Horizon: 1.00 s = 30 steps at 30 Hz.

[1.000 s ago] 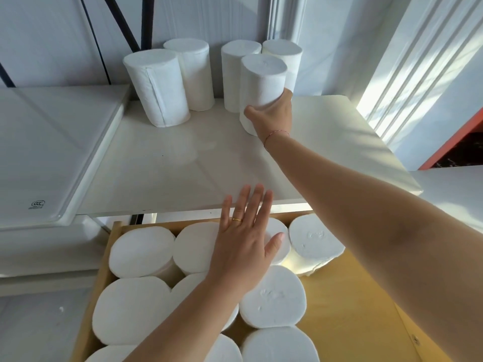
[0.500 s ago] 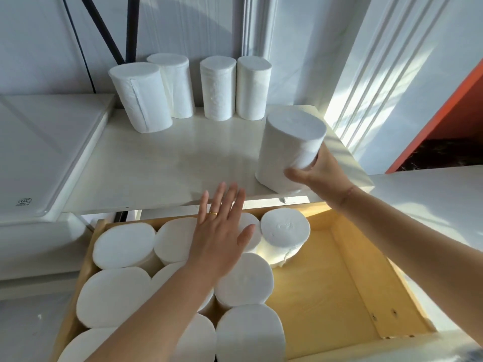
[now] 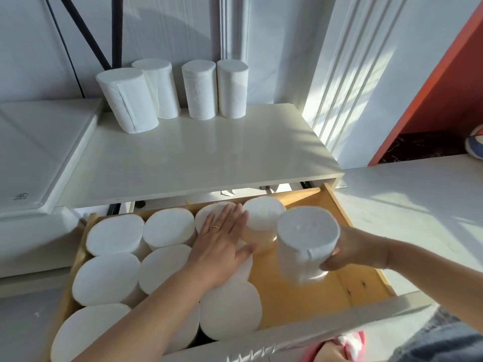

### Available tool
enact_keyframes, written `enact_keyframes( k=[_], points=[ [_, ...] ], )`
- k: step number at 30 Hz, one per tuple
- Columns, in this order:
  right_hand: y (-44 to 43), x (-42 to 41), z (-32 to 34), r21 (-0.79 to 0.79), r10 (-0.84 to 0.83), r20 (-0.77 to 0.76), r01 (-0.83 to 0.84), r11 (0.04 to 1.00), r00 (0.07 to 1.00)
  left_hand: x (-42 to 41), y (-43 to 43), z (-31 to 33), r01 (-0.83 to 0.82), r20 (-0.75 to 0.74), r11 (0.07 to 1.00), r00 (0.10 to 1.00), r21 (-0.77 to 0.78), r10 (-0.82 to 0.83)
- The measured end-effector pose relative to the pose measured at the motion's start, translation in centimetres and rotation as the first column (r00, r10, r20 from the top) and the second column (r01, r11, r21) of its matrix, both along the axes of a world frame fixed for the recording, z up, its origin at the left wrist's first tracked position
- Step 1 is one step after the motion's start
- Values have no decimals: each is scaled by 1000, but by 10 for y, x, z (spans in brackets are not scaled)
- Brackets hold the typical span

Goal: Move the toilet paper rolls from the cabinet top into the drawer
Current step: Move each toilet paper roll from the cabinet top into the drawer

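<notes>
My right hand (image 3: 351, 250) grips a white toilet paper roll (image 3: 305, 242) upright, held above the bare wooden right part of the open drawer (image 3: 300, 296). My left hand (image 3: 222, 244) lies flat, fingers spread, on the tops of the rolls packed upright in the drawer's left side (image 3: 115, 278). One more roll (image 3: 261, 218) stands at the drawer's back, beside my left fingertips. Several rolls (image 3: 128, 100) stand upright at the back of the white cabinet top (image 3: 209, 158), against the wall.
A white lidded surface (image 3: 34, 152) adjoins the cabinet on the left. Black cables (image 3: 115, 30) run down the wall behind the rolls. An orange panel (image 3: 431, 82) and a white ledge (image 3: 418, 199) lie to the right, with a coloured ball (image 3: 475, 143) at the frame edge.
My right hand has carried the roll from the cabinet top's front edge down over the drawer's right side. My left hand stays pressed on the drawer's rolls.
</notes>
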State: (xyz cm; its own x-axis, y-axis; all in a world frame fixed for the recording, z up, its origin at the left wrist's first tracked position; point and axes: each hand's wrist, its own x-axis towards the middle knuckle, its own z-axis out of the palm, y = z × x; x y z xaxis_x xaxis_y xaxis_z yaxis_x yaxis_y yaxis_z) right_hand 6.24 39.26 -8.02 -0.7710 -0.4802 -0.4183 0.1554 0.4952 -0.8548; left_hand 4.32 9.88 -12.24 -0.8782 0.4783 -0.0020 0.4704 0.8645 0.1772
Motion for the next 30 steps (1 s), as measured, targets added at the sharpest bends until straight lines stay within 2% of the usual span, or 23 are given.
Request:
enact_keyframes(
  k=[3,8,11,13,14,17,19,23,28,30],
  points=[
    [-9,-2,-24,50,48,47,-51,997,998,1,-1,0,0,0,1000,1000,0,0],
    [-12,-9,-53,258,-2,-65,18,966,998,1,0,-2,0,7,1000,1000,5,0],
    [-13,-9,-58,349,-5,-81,34,937,997,0,0,-2,-3,-1,1000,1000,4,3],
    [-15,-7,-59,442,25,-24,-12,897,999,1,-1,-2,-7,-2,1000,1000,-1,7],
    [-15,-5,-54,444,3,74,-35,895,997,1,-1,-2,-8,-1,1000,1000,-1,8],
    [-9,-3,-31,244,-22,408,-86,966,913,1,0,-1,-11,3,1000,1000,-8,11],
    [-6,-3,-17,102,-33,494,-20,995,869,0,0,-1,-10,1,1000,1000,-9,10],
    [-24,2,-14,56,-271,535,286,957,801,0,0,-3,-6,-1,1000,1000,1,6],
    [-60,3,-17,10,-409,561,489,872,720,0,0,-3,2,-11,1000,1000,-1,-2],
    [-69,2,-18,20,-426,552,499,867,717,0,0,-3,0,-14,1000,1000,2,0]
  ],
)
